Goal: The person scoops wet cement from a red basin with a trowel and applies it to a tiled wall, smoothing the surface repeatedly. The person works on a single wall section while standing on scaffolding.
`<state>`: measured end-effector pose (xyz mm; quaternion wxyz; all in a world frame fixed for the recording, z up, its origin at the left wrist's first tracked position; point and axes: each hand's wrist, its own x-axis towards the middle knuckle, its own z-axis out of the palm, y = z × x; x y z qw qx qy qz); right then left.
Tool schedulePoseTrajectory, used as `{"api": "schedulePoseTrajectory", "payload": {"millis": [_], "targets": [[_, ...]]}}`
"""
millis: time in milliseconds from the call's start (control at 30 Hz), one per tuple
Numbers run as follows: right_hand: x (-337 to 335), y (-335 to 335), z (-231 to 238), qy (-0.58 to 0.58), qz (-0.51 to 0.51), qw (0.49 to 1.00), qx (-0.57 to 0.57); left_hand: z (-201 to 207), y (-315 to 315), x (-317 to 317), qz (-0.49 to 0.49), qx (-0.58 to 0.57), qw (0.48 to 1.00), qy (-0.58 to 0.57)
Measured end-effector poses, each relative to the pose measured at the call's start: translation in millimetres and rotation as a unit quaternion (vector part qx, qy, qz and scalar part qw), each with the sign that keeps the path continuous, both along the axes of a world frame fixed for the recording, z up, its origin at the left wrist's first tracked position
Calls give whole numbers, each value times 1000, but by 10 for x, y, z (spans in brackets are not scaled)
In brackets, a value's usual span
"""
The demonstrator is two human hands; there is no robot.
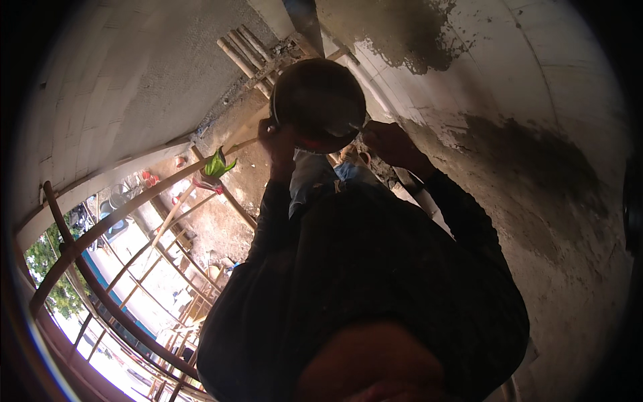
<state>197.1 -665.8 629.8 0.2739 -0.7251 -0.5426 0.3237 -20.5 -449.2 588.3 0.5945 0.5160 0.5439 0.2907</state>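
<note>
Inside of vessel (318, 97) unclear, left fingers (269, 130) indistinct

A vessel (318, 100) is set between the left hand (278, 142) and the right hand (392, 144). Beyond the left hand, poles (246, 57) are grouped; a railing (143, 197) is placed left of it. The right hand is flanked on its right by a wall (569, 94).

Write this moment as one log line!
left hand: at left edge of round container; right hand: by its right edge; grips: unclear; wall: dark-patched
</note>
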Motion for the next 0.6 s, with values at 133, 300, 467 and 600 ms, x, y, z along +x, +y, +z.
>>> {"api": "schedulePoseTrajectory", "payload": {"millis": [133,300,467,600], "targets": [[-103,234,353,154,-23,986,-65,-216,80,-463,78,-44,996,-28],[-389,202,-465,254,-3,966,49,-384,195,-1037,163,-14,983,88],[-77,12,-1684,524,-34,843,-114,-589,283,-1508,199,1,972,121],[1182,-724,-2381,492,-279,821,-74,-822,345,-1711,161,14,977,142]]}}
